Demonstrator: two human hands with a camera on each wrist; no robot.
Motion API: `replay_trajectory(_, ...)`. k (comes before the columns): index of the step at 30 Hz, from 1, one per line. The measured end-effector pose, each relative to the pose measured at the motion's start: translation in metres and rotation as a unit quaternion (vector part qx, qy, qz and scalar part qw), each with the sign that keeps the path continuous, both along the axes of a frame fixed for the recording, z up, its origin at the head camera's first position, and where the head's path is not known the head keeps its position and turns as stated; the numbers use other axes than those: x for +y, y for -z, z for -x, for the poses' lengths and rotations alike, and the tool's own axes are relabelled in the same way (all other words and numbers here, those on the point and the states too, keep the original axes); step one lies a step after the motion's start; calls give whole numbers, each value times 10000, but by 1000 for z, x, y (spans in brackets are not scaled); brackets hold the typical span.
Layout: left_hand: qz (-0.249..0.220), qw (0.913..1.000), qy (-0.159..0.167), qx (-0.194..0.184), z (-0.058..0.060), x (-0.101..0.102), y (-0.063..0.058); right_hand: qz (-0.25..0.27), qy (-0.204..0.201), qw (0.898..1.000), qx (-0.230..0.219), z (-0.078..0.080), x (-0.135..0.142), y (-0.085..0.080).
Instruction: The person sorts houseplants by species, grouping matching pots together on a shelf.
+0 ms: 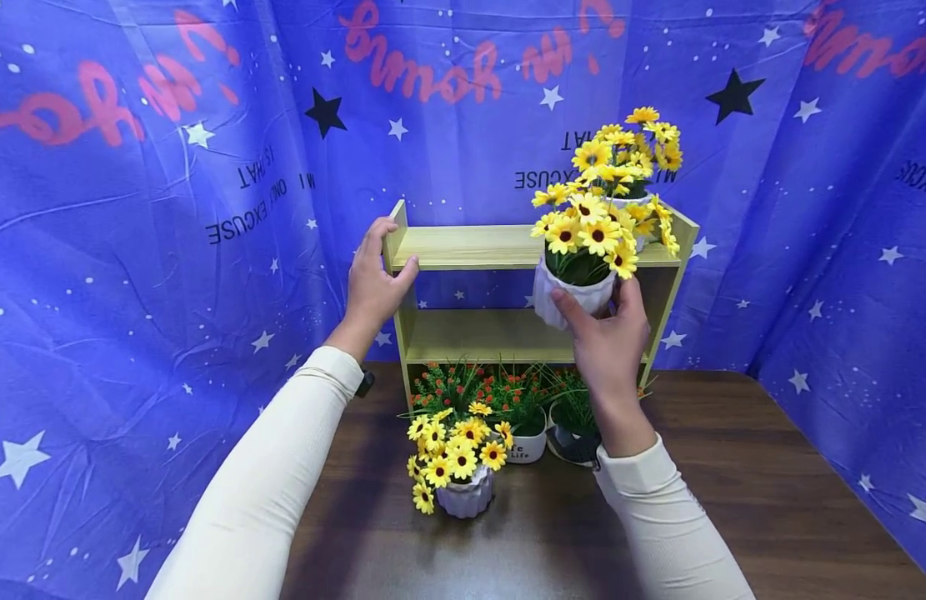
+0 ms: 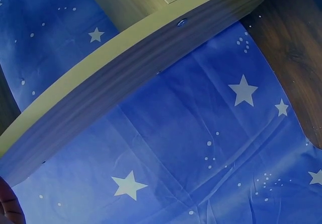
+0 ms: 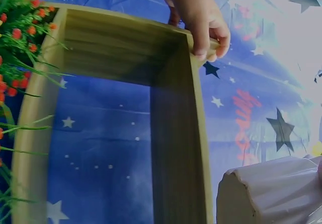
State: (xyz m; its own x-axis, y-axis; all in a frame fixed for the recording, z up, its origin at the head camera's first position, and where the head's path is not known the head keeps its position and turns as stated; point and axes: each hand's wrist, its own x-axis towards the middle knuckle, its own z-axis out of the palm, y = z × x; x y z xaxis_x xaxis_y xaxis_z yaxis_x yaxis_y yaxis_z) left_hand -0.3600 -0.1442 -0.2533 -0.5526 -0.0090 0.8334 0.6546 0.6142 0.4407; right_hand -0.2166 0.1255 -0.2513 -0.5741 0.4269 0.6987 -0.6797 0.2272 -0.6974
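My right hand (image 1: 613, 346) grips a white fluted flowerpot (image 1: 563, 296) of yellow daisies (image 1: 583, 225), thumb on its near side. The pot is raised in front of the right part of a light wooden shelf (image 1: 463, 248). From the right wrist view, the underside and side of that pot (image 3: 271, 191) show at lower right. My left hand (image 1: 376, 279) holds the upper left corner of the shelf, and the right wrist view shows its fingers (image 3: 201, 38) curled over the board's edge. A second pot of yellow daisies (image 1: 628, 158) stands on the top board at the right, partly hidden.
Another daisy pot (image 1: 466, 493) stands on the dark wooden table (image 1: 553, 542) before the shelf. Potted plants with red flowers (image 1: 511, 396) sit in the bottom level, one in a white lettered pot (image 1: 528, 448). A blue starry curtain (image 1: 447, 142) hangs behind and on both sides.
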Motion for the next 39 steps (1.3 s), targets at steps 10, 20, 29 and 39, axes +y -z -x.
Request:
replay_trajectory(10,34,10000,30,-82,-1,-1,-4,165,-94,9998,80,48,5,-14)
replay_trajectory(20,78,9999,22,-148,-3,-1,-2,363,-285,9984,-336,70,2,-16)
replay_trajectory(29,3,10000,28,9,-2,0,-3,-270,112,9965,-782,82,3,-30)
replay_trajectory(39,27,10000,6,14,-1,0,-1,-974,413,9862,-1270,100,4,-39)
